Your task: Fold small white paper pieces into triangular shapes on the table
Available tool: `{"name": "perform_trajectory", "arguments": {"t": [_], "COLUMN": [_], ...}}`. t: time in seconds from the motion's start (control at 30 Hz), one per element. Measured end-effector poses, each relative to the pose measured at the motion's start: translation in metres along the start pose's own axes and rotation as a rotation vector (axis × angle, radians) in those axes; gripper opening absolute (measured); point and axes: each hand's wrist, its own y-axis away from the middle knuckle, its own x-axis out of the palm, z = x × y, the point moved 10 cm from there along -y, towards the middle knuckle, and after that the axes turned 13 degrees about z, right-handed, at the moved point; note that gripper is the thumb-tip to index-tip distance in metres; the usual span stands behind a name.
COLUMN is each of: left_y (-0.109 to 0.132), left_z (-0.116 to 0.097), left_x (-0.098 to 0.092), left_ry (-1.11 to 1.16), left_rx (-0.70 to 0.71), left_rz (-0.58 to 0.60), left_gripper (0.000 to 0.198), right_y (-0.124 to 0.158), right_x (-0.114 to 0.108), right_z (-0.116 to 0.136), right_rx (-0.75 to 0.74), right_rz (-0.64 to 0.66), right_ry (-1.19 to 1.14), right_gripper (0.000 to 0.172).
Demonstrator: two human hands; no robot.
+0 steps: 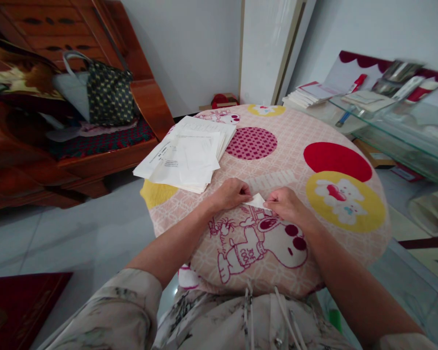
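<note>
A small folded piece of white paper [257, 201] with a pointed top is stretched between my two hands, just above the tablecloth. My left hand [232, 193] pinches its left end with thumb and fingers. Its right end is gripped by my right hand [285, 203], fingers curled. Beyond my hands a pale printed strip [272, 180] lies flat on the cloth; I cannot tell whether it is paper. To the left of that, a stack of printed paper sheets [190, 153] is spread unevenly near the table's left edge.
A round table with a patterned cloth [343, 248] stands before me. On the right are glass shelves [397, 126] with metal pots, a red marker and a pile of booklets [312, 92]. A wooden bench [105, 167] with bags is at the left, and a red mat [25, 301] lies below.
</note>
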Motion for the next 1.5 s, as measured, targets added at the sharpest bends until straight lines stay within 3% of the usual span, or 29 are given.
{"name": "perform_trajectory", "arguments": {"t": [0.73,0.83,0.93,1.1,1.27,1.5], "left_y": [0.003,0.008,0.016,0.024,0.032,0.034], "left_z": [-0.012,-0.021,-0.038,-0.057,-0.057,-0.058], "left_x": [0.002,0.001,0.002,0.02,0.026,0.031], "left_ry": [-0.107,-0.124,-0.156,-0.227,-0.343,-0.455], "left_rx": [0.003,0.059,0.213,0.448,0.492,0.427], "left_rz": [-0.018,-0.09,-0.153,-0.031,0.001,0.011], "left_gripper": [0.012,0.006,0.022,0.035,0.036,0.03], "right_y": [-0.005,-0.005,-0.006,-0.009,-0.007,0.001], "right_x": [-0.001,-0.002,-0.001,0.002,0.001,0.002], "right_z": [-0.002,-0.001,-0.003,-0.008,-0.007,-0.015], "right_rx": [0.014,0.017,0.035,0.038,0.069,0.148], "right_rz": [-0.011,-0.024,-0.023,-0.023,-0.01,0.049], "right_ry": [0.064,0.058,0.055,0.052,0.049,-0.174], "right_gripper": [0.026,0.024,0.024,0.022,0.019,0.016]}}
